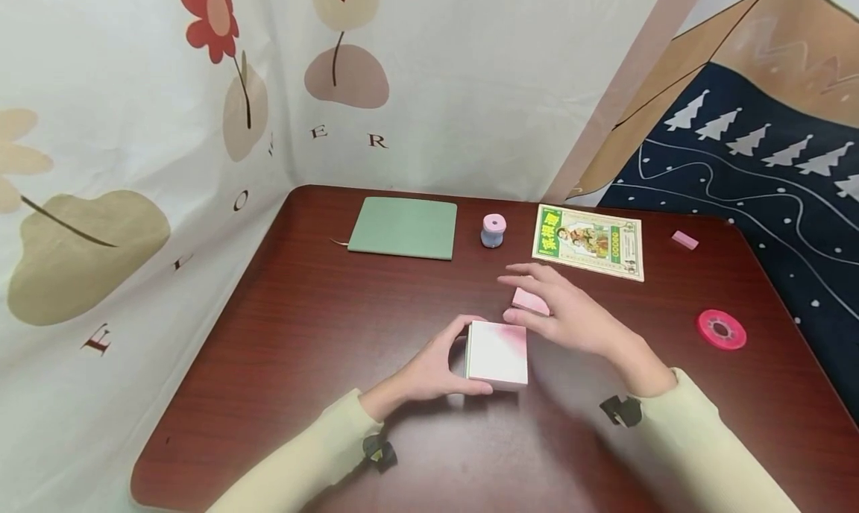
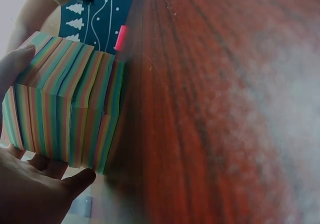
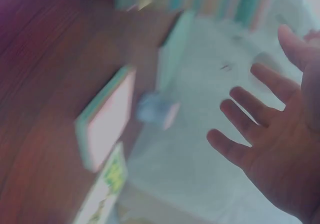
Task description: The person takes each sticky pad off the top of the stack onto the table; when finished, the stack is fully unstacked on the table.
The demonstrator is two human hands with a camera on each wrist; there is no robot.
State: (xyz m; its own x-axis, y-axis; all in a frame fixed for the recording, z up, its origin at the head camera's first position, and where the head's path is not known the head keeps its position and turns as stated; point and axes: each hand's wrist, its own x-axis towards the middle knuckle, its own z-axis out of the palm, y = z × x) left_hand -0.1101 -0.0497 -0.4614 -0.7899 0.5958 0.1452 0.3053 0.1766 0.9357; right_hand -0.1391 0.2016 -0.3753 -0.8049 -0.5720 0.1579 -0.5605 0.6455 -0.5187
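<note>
My left hand [image 1: 432, 367] grips a tall stack of square note pads [image 1: 498, 353], thumb on one side and fingers on the other. The stack's top is white with a pink patch. In the left wrist view, the edges of the note pads [image 2: 70, 104] show stripes of green, yellow, orange and blue, and the layers sit slightly askew. To the right, my right hand [image 1: 570, 308] hovers with fingers spread and holds nothing. Below and behind it lies a single pink-topped note pad [image 1: 532, 303], partly hidden by the fingers.
Along the back of the brown table [image 1: 302, 289] lie a green notebook [image 1: 403, 228], a pink-and-blue spool [image 1: 493, 231] and an illustrated booklet [image 1: 590, 241]. A small pink block [image 1: 685, 239] and a pink ring [image 1: 721, 329] are at the right. Printed cloth [image 1: 456, 88] hangs behind.
</note>
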